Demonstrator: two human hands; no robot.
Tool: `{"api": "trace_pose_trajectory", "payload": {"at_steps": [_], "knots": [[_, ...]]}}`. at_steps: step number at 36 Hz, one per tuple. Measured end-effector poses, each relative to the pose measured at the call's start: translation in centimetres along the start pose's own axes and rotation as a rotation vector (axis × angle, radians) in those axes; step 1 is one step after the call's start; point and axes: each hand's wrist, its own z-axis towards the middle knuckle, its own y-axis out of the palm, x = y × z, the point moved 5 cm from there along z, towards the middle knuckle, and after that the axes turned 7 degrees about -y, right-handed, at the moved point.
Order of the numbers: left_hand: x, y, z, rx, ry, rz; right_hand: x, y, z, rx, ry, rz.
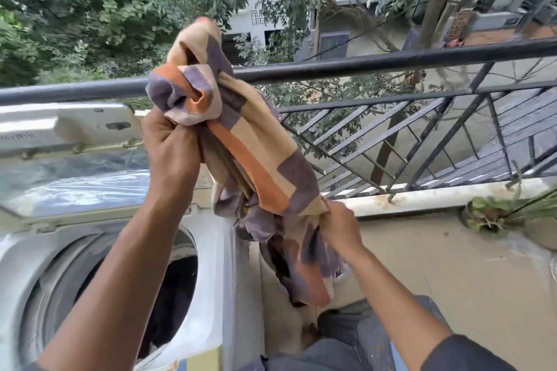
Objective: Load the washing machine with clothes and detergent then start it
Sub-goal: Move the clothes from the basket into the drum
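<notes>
Left fingers (168,141): curled tight round the bunched upper end of the towel (256,159).
Right fingers (334,214): pinching the towel lower down, its tail hanging below them.
Towel axis: slanted, high end at the left hand (171,147), low end at the right hand (339,223).
Towel place: in the air, right of the washing machine's (211,250) open drum (168,304), before the railing (361,63).
Arms: both raised forward, left higher.

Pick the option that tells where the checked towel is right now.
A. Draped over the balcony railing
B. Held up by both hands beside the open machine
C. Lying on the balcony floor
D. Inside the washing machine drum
B: the left hand grips the top of the checked towel and the right hand pinches it lower down, to the right of the open washing machine.
</notes>
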Motion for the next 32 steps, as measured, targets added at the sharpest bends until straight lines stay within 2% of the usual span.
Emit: {"api": "trace_pose_trajectory", "payload": {"at_steps": [3, 6, 11, 17, 20, 24, 26, 28, 32], "knots": [[-1.6, -0.8, -0.2, -0.030, 0.002, 0.101, -0.7, -3.4, 2.2, 0.064, 0.053, 0.119], [-3.3, -1.4, -1.0, -0.054, -0.041, 0.196, -2.3, -6.2, 3.3, 0.131, 0.013, 0.268], [-6.2, -2.0, -2.2, -0.099, -0.139, 0.299, -8.2, -10.1, 2.3, 0.196, -0.162, 0.555], [-6.8, -1.1, -3.3, -0.153, -0.286, 0.250, -14.3, -12.7, 0.4, 0.205, -0.354, 0.836], [-6.5, -0.1, -3.8, -0.283, -0.332, 0.202, -16.5, -12.3, 0.7, 0.186, -0.388, 0.951], [-5.3, 2.8, -4.6, -0.491, -0.279, 0.267, -18.8, -10.3, 0.5, 0.026, -0.462, 0.855], [-5.6, 3.6, -4.6, -0.455, -0.283, 0.328, -19.7, -9.3, -0.1, -0.061, -0.518, 0.755], [-6.4, 3.4, -4.2, -0.320, -0.304, 0.353, -20.2, -9.1, -0.7, -0.076, -0.582, 0.625], [-7.3, 2.0, -3.4, -0.055, -0.305, 0.402, -19.4, -8.9, -1.2, -0.259, -0.605, 0.749]]}}
